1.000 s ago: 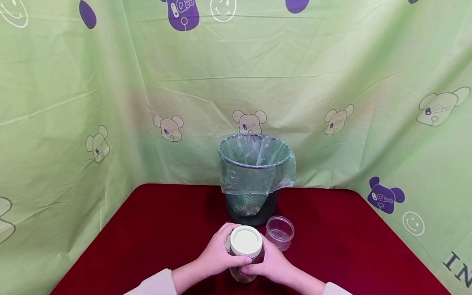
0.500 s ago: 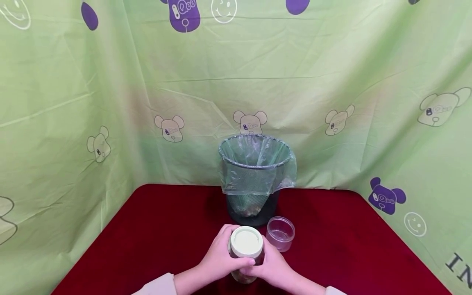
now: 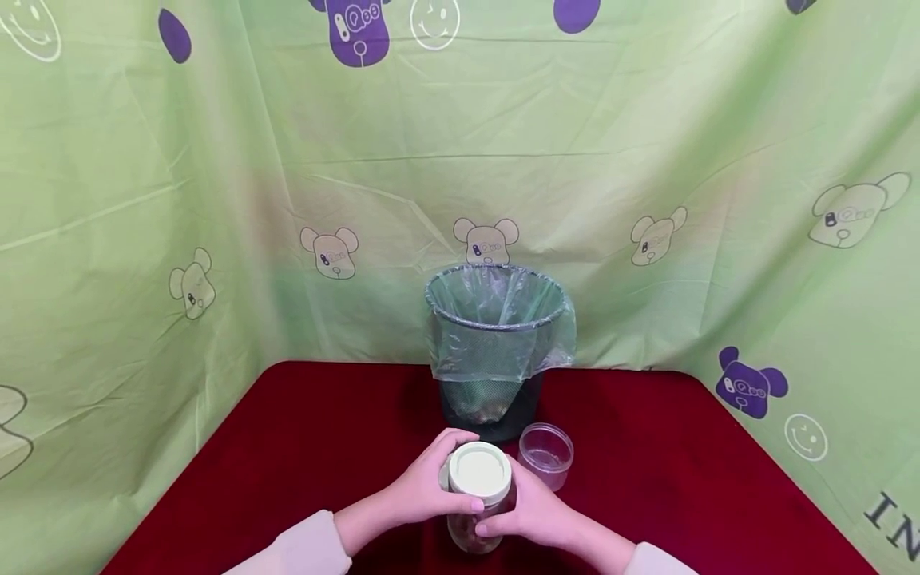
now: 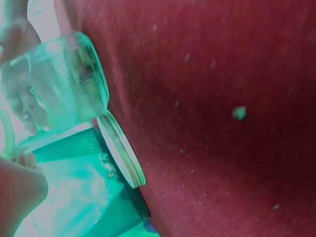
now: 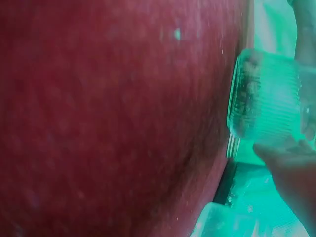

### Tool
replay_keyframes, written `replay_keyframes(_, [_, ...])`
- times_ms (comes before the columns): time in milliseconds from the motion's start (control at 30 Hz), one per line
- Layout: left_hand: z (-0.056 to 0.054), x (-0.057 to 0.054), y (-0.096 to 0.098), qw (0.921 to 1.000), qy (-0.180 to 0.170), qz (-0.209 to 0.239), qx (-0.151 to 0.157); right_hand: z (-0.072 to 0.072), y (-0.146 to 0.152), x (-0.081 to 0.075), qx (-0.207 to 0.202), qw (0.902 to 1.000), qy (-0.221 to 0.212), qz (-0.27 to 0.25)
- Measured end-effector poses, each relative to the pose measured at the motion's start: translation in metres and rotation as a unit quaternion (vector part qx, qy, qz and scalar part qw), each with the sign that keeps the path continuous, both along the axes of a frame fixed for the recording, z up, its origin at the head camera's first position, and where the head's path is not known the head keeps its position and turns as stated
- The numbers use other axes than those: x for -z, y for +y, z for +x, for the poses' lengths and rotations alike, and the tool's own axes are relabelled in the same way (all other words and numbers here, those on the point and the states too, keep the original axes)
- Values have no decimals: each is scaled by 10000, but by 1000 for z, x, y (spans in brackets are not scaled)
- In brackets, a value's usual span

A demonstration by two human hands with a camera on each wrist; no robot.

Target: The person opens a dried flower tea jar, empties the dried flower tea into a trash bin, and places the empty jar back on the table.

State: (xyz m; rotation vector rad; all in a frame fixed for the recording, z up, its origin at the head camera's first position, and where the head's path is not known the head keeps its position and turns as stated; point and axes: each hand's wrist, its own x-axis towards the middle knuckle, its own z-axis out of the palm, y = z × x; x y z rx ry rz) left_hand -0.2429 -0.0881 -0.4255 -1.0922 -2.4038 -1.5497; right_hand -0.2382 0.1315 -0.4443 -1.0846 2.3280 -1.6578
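A clear ribbed jar stands upright on the red-covered table, topped by a white lid. Dark bits show in its lower part, also in the left wrist view of the jar. My left hand grips it from the left, thumb across the front just under the lid and fingers round the far side. From the right, my right hand holds the jar's body, its thumb lower on the front. A round pale lid lies on the table beyond the jar, hidden from the head view.
Behind the hands stands a dark mesh bin lined with a translucent plastic bag. A clear round plastic tub sits right of the jar, close by the right hand. Green printed cloth walls the table's back and sides.
The two thumbs, overlapping before, are now apart on the jar's front. The left fingers have shifted a little further round the far side. The jar stays in place.
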Motion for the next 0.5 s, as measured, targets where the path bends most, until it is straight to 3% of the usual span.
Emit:
replay_keyframes(200, [-3, 0, 1, 9998, -69, -99, 181, -5, 2, 1, -280, 9995, -142, -28])
replay_keyframes(333, [-1, 2, 3, 10000, -53, -64, -51, -3, 1, 2, -133, 9999, -87, -58])
replay_keyframes(500, [3, 7, 8, 9986, 238, 103, -470, 3, -2, 4, 302, 9995, -59, -29])
